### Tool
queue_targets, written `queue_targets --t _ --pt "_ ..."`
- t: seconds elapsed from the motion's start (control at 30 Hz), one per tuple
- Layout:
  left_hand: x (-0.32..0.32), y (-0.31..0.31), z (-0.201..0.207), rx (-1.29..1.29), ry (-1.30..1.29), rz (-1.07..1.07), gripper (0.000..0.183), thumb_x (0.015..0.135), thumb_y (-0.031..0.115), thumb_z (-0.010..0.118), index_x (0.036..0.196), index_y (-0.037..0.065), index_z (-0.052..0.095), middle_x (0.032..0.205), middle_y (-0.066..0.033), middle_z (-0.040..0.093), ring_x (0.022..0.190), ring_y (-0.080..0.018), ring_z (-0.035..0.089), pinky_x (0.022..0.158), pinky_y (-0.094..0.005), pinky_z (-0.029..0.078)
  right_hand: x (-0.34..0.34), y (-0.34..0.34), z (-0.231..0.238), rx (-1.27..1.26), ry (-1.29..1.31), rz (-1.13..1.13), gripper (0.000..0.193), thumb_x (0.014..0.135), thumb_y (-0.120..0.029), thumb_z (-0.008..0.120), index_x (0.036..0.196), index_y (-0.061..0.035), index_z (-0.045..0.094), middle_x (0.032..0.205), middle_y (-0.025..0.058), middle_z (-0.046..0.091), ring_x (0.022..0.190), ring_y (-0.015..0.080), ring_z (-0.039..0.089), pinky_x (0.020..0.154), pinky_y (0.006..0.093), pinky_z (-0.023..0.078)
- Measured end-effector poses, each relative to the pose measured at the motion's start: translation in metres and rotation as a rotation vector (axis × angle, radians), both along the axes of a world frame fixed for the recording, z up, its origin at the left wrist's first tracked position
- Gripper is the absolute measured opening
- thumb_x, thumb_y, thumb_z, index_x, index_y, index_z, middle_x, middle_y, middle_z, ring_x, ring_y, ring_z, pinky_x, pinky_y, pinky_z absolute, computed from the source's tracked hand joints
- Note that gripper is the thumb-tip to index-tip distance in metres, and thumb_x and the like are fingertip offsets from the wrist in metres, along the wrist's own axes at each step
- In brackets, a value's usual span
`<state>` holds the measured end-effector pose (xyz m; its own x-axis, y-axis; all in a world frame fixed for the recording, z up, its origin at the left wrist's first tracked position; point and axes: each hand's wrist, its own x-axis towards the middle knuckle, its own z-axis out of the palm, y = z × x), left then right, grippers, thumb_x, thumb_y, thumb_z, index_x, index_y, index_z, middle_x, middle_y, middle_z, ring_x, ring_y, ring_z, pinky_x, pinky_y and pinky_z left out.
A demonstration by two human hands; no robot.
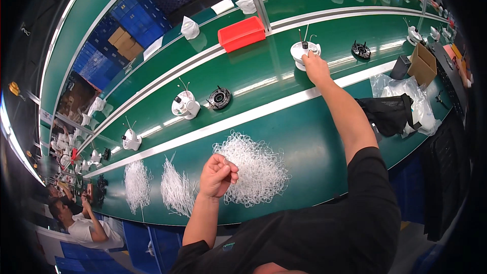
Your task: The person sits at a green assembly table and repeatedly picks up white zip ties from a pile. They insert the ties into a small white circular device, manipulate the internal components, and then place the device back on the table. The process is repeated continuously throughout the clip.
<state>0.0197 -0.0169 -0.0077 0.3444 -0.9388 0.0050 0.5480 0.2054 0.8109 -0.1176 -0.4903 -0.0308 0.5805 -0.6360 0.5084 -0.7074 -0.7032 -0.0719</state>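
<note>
My right hand point(316, 69) reaches far out over the green conveyor belt, its fingers closed at the near edge of a white rounded device point(299, 50) with a black part and thin wires standing up from it. My left hand point(217, 176) is held in a pinch just over the near left edge of a large heap of thin white looped ties point(258, 172). Whatever lies between its fingertips is too small to make out. To the right of the gripped device, a black round ring-shaped part point(361, 50) lies on the belt.
Left along the belt stand another white device point(185, 105), a black ring part point(219, 98) and a further white device point(132, 140). Two smaller tie piles point(137, 185) point(177, 187) lie left. A red bin point(241, 34) sits behind. A black bag point(388, 114) and open carton point(422, 65) are right. Co-workers sit left.
</note>
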Motion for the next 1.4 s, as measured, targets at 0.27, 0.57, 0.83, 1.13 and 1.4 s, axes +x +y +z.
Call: queue_targets --t 0.27,0.57,0.83,1.13,1.4 --pt "0.001 -0.027 0.003 0.058 -0.014 -0.006 0.018 0.097 0.007 0.061 0.114 0.003 0.063 0.099 -0.0159 0.072 0.082 -0.0223 0.071 0.066 -0.0304 0.057 -0.055 0.106 0.033 -0.014 -0.045 0.172 0.016 0.083 -0.003 0.057 0.098 -0.0057 0.062 0.096 0.0145 0.059 0.085 0.0317 0.067 0.069 0.0438 0.057" --pt "-0.054 -0.129 0.02 0.396 -0.566 0.031 0.048 0.097 0.028 0.064 0.128 -0.007 0.055 0.114 -0.0175 0.068 0.089 -0.021 0.071 0.063 -0.0287 0.057 -0.117 0.245 0.029 0.039 -0.095 0.318 0.01 0.077 0.0 0.062 0.084 -0.0055 0.057 0.081 0.0105 0.054 0.073 0.0311 0.063 0.061 0.0434 0.053" --pt "-0.076 -0.165 -0.006 0.442 -0.881 0.027 0.038 0.088 0.016 0.067 0.12 -0.004 0.06 0.115 -0.0166 0.069 0.079 -0.0225 0.072 0.058 -0.0332 0.06 -0.14 0.263 0.044 0.364 -0.418 0.308 0.015 0.089 -0.016 0.066 0.099 -0.0047 0.067 0.093 0.0117 0.062 0.081 0.0278 0.066 0.066 0.0402 0.053" --pt "-0.086 -0.163 -0.02 0.372 -1.03 0.002 0.037 0.082 0.017 0.068 0.113 -0.003 0.065 0.107 -0.0186 0.072 0.088 -0.0259 0.072 0.07 -0.0357 0.058 -0.141 0.15 0.009 0.95 -0.418 0.333 0.035 0.096 -0.03 0.059 0.108 0.0017 0.068 0.102 0.0209 0.069 0.097 0.0366 0.065 0.085 0.042 0.05" --pt "-0.091 -0.155 -0.013 0.411 -1.021 -0.042 0.042 0.082 0.021 0.07 0.116 -0.004 0.065 0.107 -0.0183 0.072 0.087 -0.0254 0.071 0.08 -0.0346 0.055 -0.103 0.158 0.032 0.647 -0.27 0.62 0.023 0.093 -0.02 0.061 0.106 -0.0035 0.071 0.096 0.0167 0.068 0.09 0.0357 0.065 0.081 0.0434 0.05"
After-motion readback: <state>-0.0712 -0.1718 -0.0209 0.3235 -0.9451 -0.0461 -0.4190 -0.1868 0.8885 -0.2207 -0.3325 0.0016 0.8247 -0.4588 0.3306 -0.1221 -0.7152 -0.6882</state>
